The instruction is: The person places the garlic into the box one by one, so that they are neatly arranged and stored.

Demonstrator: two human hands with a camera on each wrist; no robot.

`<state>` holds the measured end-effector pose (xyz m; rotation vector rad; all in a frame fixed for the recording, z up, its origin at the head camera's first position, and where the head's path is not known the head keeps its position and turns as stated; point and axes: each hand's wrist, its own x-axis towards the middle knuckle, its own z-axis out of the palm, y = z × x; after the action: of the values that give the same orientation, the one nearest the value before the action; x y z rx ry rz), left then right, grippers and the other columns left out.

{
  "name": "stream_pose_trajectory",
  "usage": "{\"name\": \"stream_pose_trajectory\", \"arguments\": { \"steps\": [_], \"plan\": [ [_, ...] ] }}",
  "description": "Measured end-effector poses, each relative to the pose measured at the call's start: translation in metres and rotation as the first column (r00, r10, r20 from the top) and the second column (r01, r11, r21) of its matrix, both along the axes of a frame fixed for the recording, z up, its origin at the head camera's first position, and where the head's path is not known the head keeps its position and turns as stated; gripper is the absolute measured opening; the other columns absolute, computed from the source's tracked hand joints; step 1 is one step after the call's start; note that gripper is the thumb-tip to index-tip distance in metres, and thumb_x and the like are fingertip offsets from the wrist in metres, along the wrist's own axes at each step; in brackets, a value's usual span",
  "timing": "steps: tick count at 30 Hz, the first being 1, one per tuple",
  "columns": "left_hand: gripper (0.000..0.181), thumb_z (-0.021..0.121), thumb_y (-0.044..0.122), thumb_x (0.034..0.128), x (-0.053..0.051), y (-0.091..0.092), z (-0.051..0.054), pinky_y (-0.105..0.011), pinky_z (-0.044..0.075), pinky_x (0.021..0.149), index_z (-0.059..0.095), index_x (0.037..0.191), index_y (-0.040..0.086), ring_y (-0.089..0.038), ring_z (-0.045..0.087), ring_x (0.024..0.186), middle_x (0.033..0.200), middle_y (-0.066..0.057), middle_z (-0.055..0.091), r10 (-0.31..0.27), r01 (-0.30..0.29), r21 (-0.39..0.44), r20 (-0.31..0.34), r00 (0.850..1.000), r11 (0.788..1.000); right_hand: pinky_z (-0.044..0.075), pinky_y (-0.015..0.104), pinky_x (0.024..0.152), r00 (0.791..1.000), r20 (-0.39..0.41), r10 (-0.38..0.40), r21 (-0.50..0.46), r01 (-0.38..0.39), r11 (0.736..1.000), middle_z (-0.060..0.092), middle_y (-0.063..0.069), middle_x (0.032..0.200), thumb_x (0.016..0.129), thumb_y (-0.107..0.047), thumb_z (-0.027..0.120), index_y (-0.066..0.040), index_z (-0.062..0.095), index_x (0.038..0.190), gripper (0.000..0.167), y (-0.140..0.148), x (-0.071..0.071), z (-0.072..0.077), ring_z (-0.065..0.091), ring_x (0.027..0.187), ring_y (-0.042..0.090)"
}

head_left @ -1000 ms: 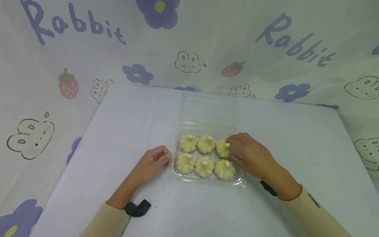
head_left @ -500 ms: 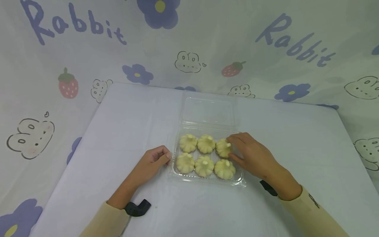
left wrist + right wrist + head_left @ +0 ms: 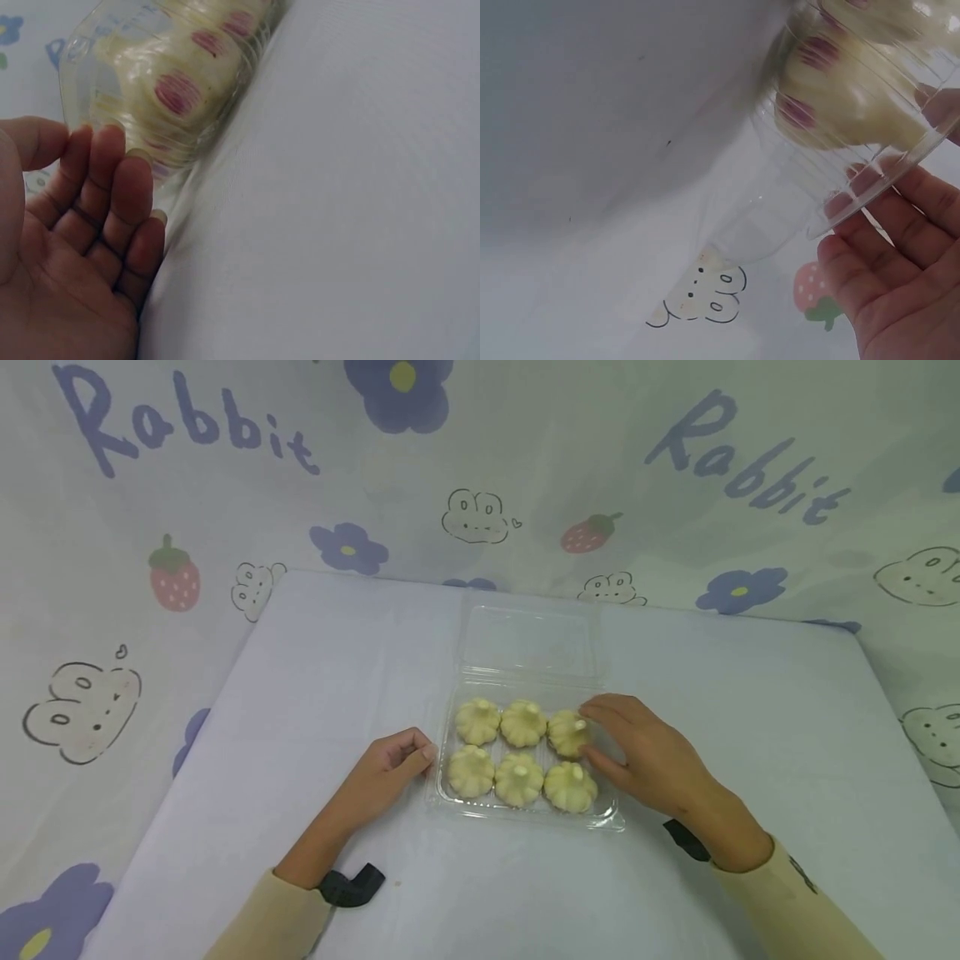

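Observation:
Several pale garlic bulbs (image 3: 519, 778) sit in two rows in a clear plastic clamshell box (image 3: 525, 817), its lid (image 3: 528, 642) folded back flat. My left hand (image 3: 392, 772) pinches the left rim of the box between thumb and curled fingers. At the box's right side, my right hand (image 3: 651, 752) has its thumb and fingers spread beside the back right garlic bulb (image 3: 567, 732). Its fingertips lie over the rim; whether they touch that bulb I cannot tell. Purple patches show on the garlic bulb (image 3: 178, 91) nearest the left wrist camera. In the right wrist view, fingers (image 3: 915, 225) are seen partly through the plastic.
A white cloth covers the table (image 3: 315, 677) under the box. Behind and beside it hangs a curtain (image 3: 525, 460) printed with rabbits, flowers and strawberries. Black straps (image 3: 351, 887) sit at the wrists below beige sleeves.
My right hand's fingers have eased slightly to the right, off the back right garlic bulb. The left hand and the box stay in place.

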<state>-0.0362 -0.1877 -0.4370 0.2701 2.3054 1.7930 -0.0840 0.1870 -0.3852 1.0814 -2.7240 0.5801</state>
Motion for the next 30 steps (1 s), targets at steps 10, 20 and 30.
{"name": "stream_pose_trajectory", "arguments": {
  "steps": [10, 20, 30],
  "plan": [
    [0.021, 0.059, 0.03, 0.1091, 0.0, -0.003, 0.007, -0.033, 0.049, 0.084, 0.068, 0.097, 0.015, -0.021, 0.061, 0.092, 0.092, -0.001, 0.067, -0.012, 0.013, -0.151, 0.005, 1.0, 0.988, 0.053, 0.053, 0.096, 0.999, -0.051, -0.014, -0.045, 0.012, 0.999, 0.06, 0.015, 0.14, 0.095, -0.03, 0.078, -0.002, 0.063, 0.136, 0.051, 0.014, 0.004, 0.003, 0.057, 0.13, 0.034],
    [0.036, 0.053, 0.052, 0.1079, 0.005, -0.016, 0.038, -0.054, 0.049, 0.097, 0.067, 0.122, 0.022, -0.02, 0.064, 0.116, 0.115, 0.008, 0.071, 0.022, -0.054, -0.422, -0.08, 0.997, 0.905, 0.048, 0.055, 0.1, 0.995, -0.041, -0.095, -0.052, 0.093, 0.994, 0.057, 0.011, 0.147, 0.101, -0.045, 0.068, -0.006, 0.059, 0.143, 0.058, 0.035, 0.015, 0.016, 0.053, 0.135, 0.033],
    [0.06, 0.068, 0.039, 0.102, 0.005, -0.026, 0.071, -0.059, 0.038, 0.109, 0.051, 0.152, 0.011, -0.035, 0.05, 0.137, 0.148, -0.011, 0.058, -0.078, -0.249, -0.601, -0.463, 0.883, 0.759, 0.053, 0.057, 0.091, 0.984, -0.045, -0.169, -0.008, 0.169, 0.986, 0.046, 0.011, 0.159, 0.094, -0.038, 0.078, -0.011, 0.046, 0.157, 0.076, 0.055, 0.029, 0.028, 0.043, 0.145, 0.032]
  ]
}}
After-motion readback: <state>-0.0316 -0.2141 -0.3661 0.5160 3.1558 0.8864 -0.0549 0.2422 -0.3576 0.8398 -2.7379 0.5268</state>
